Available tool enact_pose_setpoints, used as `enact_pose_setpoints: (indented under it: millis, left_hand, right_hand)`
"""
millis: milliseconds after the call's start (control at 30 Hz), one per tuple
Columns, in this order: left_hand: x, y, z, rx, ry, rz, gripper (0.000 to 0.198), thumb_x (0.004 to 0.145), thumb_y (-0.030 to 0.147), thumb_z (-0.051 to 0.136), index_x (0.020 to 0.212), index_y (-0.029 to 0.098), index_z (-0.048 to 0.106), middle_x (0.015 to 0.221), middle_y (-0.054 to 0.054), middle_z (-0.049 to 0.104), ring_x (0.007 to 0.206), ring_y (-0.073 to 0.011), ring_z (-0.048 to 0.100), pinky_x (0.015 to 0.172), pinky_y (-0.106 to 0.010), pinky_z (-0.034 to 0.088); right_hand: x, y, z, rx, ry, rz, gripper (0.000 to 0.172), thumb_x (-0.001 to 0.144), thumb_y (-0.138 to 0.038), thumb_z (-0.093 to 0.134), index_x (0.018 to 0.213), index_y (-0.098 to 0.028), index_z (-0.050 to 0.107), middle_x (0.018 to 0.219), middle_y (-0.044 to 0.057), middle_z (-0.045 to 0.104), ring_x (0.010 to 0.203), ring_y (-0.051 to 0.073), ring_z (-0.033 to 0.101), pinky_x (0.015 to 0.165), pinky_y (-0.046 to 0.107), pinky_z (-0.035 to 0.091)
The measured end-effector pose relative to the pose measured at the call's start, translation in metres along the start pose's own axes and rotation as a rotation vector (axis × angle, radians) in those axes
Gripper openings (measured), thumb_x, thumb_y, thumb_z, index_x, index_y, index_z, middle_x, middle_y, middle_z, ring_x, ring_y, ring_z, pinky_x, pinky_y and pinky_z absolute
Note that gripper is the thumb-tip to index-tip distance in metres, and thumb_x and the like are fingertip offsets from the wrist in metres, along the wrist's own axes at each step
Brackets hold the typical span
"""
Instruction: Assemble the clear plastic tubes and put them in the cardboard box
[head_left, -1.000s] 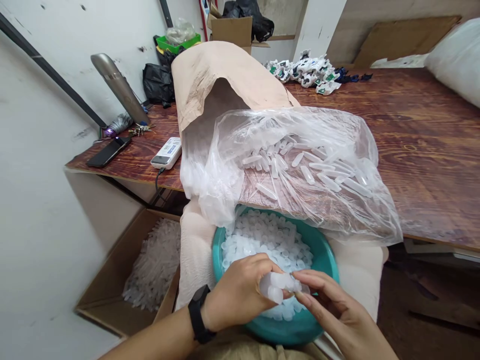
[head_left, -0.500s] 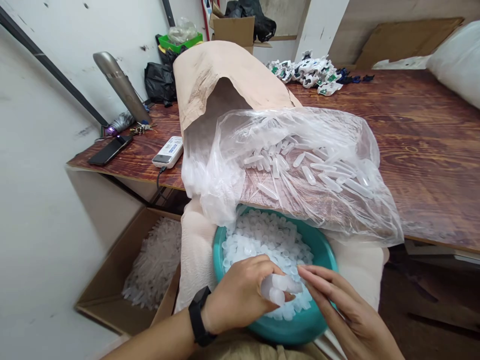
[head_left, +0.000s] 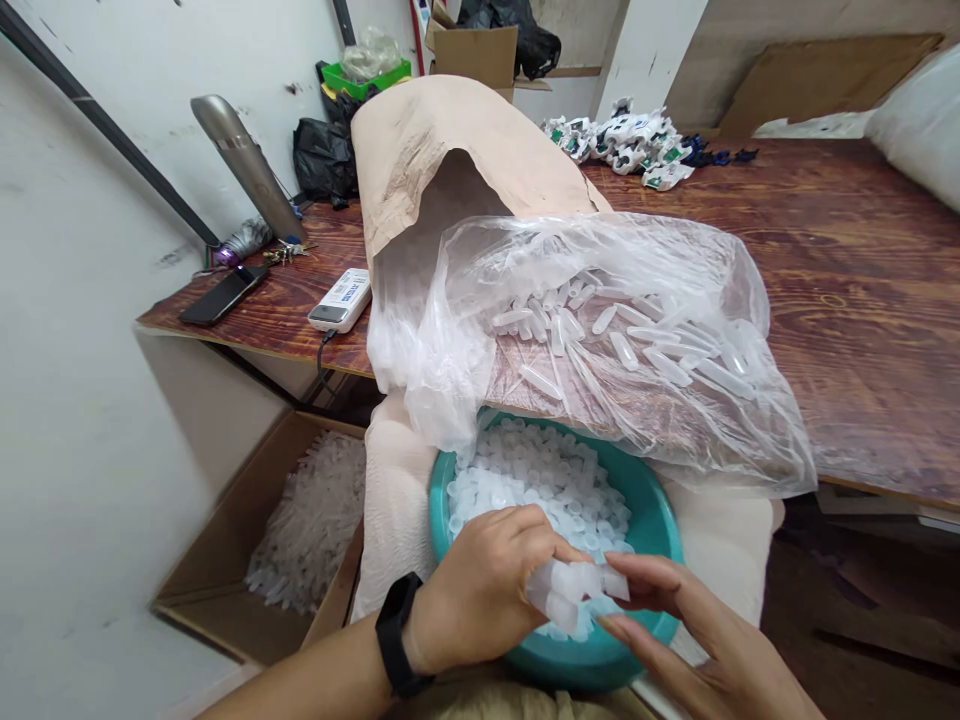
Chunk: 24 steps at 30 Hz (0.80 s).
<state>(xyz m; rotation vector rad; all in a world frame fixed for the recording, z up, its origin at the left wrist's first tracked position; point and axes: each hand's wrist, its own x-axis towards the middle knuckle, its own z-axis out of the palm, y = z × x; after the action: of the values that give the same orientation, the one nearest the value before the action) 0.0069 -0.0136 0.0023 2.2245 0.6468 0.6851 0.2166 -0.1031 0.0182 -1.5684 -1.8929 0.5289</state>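
My left hand [head_left: 487, 565], with a black band on the wrist, is closed around a bunch of translucent white plastic tubes [head_left: 559, 590], their ends sticking out to the right. My right hand [head_left: 686, 620] meets the bunch from the right, its fingertips at a small translucent plastic cap [head_left: 616, 583] on the end of one piece. Part of its grip is hidden. Below both hands, a teal basin [head_left: 664, 510] holds many small translucent caps [head_left: 540, 470].
A clear plastic bag [head_left: 720, 440] with loose tubes [head_left: 622, 350] lies on the wooden table [head_left: 862, 300], beside an open paper sack [head_left: 465, 120]. A cardboard box [head_left: 202, 590] full of tubes stands at lower left. A phone [head_left: 223, 295], power bank [head_left: 341, 300] and metal flask [head_left: 251, 165] occupy the table's left end.
My right hand has moved in to the bunch; its fingers, flat and together before, now part around a cap. My left hand keeps its hold, and the view has shifted slightly.
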Motion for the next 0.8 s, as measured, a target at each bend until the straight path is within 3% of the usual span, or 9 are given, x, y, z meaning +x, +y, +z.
enact_pose_setpoints:
  millis: [100,200,400,600,700,800]
  left_hand:
    - [0.0,0.001,0.001,-0.009,-0.053,-0.011,0.012,0.091,0.021,0.06,0.103,0.022,0.065,0.087,-0.001,0.067,0.08,-0.0159,0.06,0.072,-0.026,0.044]
    - [-0.001,0.001,0.003,-0.013,-0.117,-0.034,0.011,0.09,0.024,0.062,0.1,0.021,0.065,0.087,-0.001,0.066,0.079,-0.0158,0.06,0.072,-0.026,0.045]
    - [-0.001,0.001,0.004,-0.148,-0.077,-0.116,0.015,0.085,0.027,0.072,0.096,0.021,0.065,0.087,0.0,0.066,0.08,-0.015,0.061,0.072,-0.024,0.045]
    - [-0.003,0.0,0.003,0.044,-0.055,-0.016,0.015,0.088,0.018,0.063,0.102,0.021,0.064,0.087,-0.002,0.064,0.079,-0.0171,0.06,0.07,-0.027,0.044]
    - [-0.003,0.002,0.002,0.112,-0.02,0.062,0.02,0.088,0.015,0.059,0.106,0.022,0.064,0.087,-0.002,0.065,0.08,-0.0183,0.06,0.07,-0.029,0.044]
    - [-0.002,0.002,0.002,0.07,-0.005,0.06,0.016,0.09,0.018,0.06,0.104,0.021,0.065,0.086,-0.002,0.065,0.078,-0.0172,0.06,0.07,-0.028,0.045]
  right_hand:
    - [0.001,0.0,-0.006,-0.071,-0.029,-0.111,0.022,0.104,-0.039,0.046,0.11,-0.027,0.063,0.092,0.002,0.078,0.076,0.018,0.077,0.067,0.022,0.062]
    - [0.006,-0.002,-0.012,-0.136,-0.03,-0.188,0.027,0.105,-0.039,0.041,0.099,-0.026,0.064,0.079,0.0,0.076,0.067,0.016,0.075,0.06,0.021,0.061]
    - [0.021,-0.013,-0.02,-0.237,-0.064,-0.343,0.044,0.108,-0.024,0.02,0.108,-0.025,0.064,0.088,0.005,0.076,0.076,0.017,0.075,0.062,0.023,0.061]
    - [0.016,-0.004,-0.008,-0.376,0.042,-0.39,0.037,0.109,-0.03,0.028,0.103,-0.021,0.063,0.079,0.003,0.075,0.065,0.018,0.073,0.055,0.028,0.056]
    - [0.015,-0.001,-0.006,-0.372,0.011,-0.349,0.042,0.109,-0.037,0.03,0.082,-0.023,0.06,0.064,-0.001,0.066,0.052,0.015,0.066,0.047,0.027,0.049]
    - [0.017,-0.002,-0.01,-0.334,-0.057,-0.325,0.039,0.108,-0.041,0.029,0.093,-0.022,0.06,0.074,0.002,0.069,0.062,0.016,0.069,0.055,0.026,0.052]
